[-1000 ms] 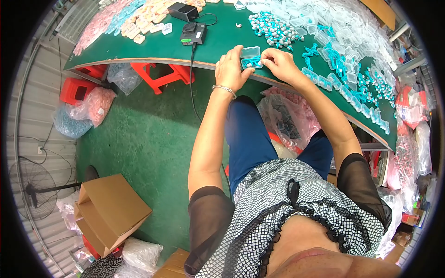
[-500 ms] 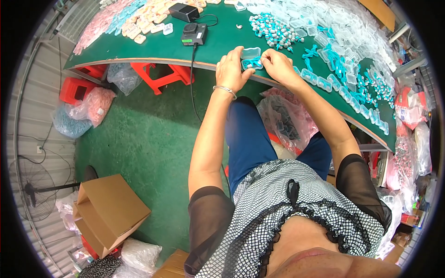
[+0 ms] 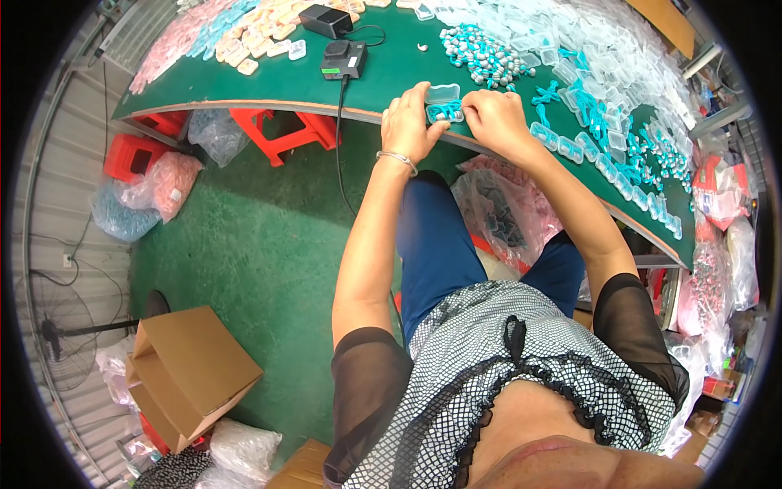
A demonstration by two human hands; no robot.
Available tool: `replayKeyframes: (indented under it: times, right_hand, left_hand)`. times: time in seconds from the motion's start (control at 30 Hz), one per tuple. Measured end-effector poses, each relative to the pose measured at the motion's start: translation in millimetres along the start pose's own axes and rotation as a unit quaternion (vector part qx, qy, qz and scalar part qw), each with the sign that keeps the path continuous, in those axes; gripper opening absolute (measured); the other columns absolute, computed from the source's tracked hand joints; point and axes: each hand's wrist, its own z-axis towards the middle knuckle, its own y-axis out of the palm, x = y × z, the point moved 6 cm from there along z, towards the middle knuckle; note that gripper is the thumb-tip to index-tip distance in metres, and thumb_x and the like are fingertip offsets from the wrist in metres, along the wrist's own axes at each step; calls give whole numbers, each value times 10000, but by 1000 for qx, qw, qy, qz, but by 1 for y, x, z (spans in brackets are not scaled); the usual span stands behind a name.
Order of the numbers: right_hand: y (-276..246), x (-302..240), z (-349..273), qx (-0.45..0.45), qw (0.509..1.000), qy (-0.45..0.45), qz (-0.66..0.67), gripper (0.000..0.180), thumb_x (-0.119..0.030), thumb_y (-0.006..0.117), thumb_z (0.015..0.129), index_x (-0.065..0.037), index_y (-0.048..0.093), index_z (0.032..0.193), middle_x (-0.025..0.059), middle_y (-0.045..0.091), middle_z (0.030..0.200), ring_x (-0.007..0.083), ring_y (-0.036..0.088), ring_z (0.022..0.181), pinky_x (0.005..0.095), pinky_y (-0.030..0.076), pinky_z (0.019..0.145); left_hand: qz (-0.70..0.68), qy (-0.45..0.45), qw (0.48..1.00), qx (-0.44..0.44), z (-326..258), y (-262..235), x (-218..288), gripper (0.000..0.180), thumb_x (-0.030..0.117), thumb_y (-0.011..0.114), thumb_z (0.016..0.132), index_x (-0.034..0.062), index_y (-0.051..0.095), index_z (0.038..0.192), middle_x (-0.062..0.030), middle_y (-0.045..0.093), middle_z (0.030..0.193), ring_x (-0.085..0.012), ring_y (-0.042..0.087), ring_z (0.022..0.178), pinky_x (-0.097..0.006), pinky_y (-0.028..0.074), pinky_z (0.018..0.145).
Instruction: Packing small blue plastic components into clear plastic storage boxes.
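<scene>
A small clear plastic case point(image 3: 444, 94) stands with its lid raised at the near edge of the green table. Teal cord and small grey-and-teal plugs point(image 3: 444, 112) lie inside it. My left hand point(image 3: 409, 124) grips the case from its left side, thumb at the front and fingers behind. At the case's right end is my right hand point(image 3: 497, 122), its fingers curled together; whatever they hold is hidden. Past my hands lies a pile of grey-and-teal plugs point(image 3: 487, 57). Teal cord pieces point(image 3: 546, 96) are scattered to its right.
Filled clear cases point(image 3: 607, 167) line the table's right edge, with a heap of clear cases point(image 3: 562, 28) behind. A black corded device point(image 3: 342, 61) stands left of my hands. Red stools point(image 3: 289, 134) are under the table; a cardboard box point(image 3: 199, 367) lies on the floor.
My right hand has drawn slightly right, away from the case's contents, and its fingers have curled in more. My left hand still holds the case in place.
</scene>
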Motion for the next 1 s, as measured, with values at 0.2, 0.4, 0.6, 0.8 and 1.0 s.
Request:
replayKeyframes:
  times: [0.2, 0.4, 0.6, 0.8, 1.0]
  right_hand:
    - [0, 4, -6, 37, 999, -10, -9, 165, -154, 586, 845, -120, 682, 975, 50, 652, 896, 249, 600, 913, 445, 382, 793]
    - [7, -2, -12, 49, 996, -40, -55, 236, -110, 581, 828, -102, 659, 1050, 53, 641, 941, 248, 594, 918, 468, 373, 838]
    - [12, -15, -20, 40, 994, -61, -83, 330, -77, 578, 788, -84, 626, 1114, 64, 616, 1029, 247, 555, 1007, 496, 356, 895]
    - [17, -20, -31, 74, 988, -93, -101, 370, -43, 584, 765, -72, 606, 1133, 85, 560, 1127, 271, 510, 1081, 488, 342, 913]
    - [9, -23, -25, 57, 996, -63, -5, 356, -18, 577, 761, -40, 598, 1116, 90, 558, 1148, 265, 504, 1094, 472, 331, 921]
  left_hand:
    - [1, 4, 1000, 3, 0, 1, 0, 728, 233, 811, 664, 68, 450, 1274, -140, 588, 1141, -335, 562, 1035, -432, 447, 862]
    - [2, -1, 1000, 1, -1, 0, -1, 728, 232, 809, 667, 67, 450, 1278, -140, 587, 1148, -334, 561, 1038, -434, 446, 862]
    - [-2, -1, 1000, -2, -1, -1, 1, 733, 234, 808, 667, 67, 449, 1283, -141, 587, 1150, -332, 557, 1039, -432, 440, 867]
    - [-4, -1, 1000, 3, 0, 0, 1, 732, 229, 809, 662, 73, 453, 1282, -136, 587, 1159, -330, 555, 1041, -425, 440, 862]
    - [-1, -5, 1000, 6, -4, -2, -2, 744, 232, 810, 661, 75, 452, 1294, -134, 581, 1177, -327, 550, 1050, -430, 433, 872]
